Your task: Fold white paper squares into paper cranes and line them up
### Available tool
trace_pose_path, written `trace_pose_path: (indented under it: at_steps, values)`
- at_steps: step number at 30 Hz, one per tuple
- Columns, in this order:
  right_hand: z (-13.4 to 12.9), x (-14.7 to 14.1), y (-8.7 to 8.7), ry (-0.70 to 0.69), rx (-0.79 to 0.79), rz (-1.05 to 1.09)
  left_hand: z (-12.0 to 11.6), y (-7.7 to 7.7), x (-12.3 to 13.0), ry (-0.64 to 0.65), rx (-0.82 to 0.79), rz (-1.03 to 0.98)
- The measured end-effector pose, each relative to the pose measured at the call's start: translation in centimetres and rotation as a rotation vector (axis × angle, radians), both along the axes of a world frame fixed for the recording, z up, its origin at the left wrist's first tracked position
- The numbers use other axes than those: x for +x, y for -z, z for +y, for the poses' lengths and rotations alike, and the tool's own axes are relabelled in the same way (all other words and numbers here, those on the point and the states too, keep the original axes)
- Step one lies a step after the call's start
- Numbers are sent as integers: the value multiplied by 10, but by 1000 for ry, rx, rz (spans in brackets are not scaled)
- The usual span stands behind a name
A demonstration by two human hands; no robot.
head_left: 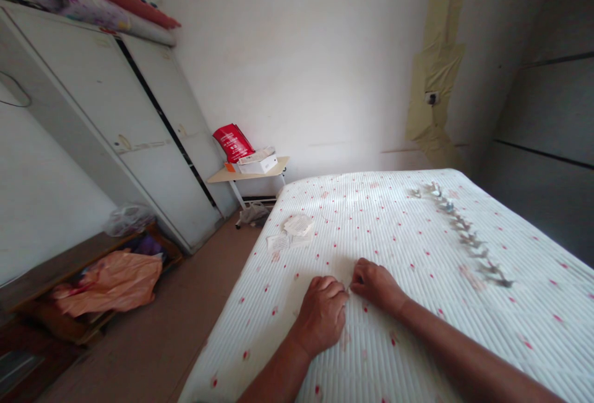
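My left hand (322,315) and my right hand (377,285) are close together over the white mattress (260,341) with red dots. Both have curled fingers. A tiny pale bit shows between their fingertips, too small to name. Beyond my left hand lie several pieces of printed paper (297,225), partly overlapping. Small folded paper figures (471,241) form a slanting row on the right side of the mattress, past my right hand.
Beyond the mattress's far left corner is a small table (271,168) with a red bag (233,142) and a white box (257,163). A grey cabinet (153,174) and an orange cloth or bag (114,282) are at the left.
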State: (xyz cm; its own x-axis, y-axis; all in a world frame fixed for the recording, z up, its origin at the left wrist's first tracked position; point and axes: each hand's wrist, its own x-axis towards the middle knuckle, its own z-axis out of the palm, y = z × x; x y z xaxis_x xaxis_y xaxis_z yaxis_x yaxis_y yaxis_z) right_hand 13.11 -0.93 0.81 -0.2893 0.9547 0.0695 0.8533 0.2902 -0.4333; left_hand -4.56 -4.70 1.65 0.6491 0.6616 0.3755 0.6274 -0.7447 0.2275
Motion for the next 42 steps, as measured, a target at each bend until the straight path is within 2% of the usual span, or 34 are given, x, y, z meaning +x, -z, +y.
trace_pose_path:
  at_steps: [10,25,34,38,42]
  values:
    - [1,-1,-4,17,-5,-3,-2,3,3,-41,9,28]
    - [11,11,10,-17,-7,173,0,1,2,-43,-20,51]
    - [19,23,12,-36,-26,253,0,3,2,-48,18,60]
    - [13,17,6,3,-75,264,0,3,3,-48,15,62]
    - [2,3,-1,90,-26,167,0,3,3,-50,-7,65]
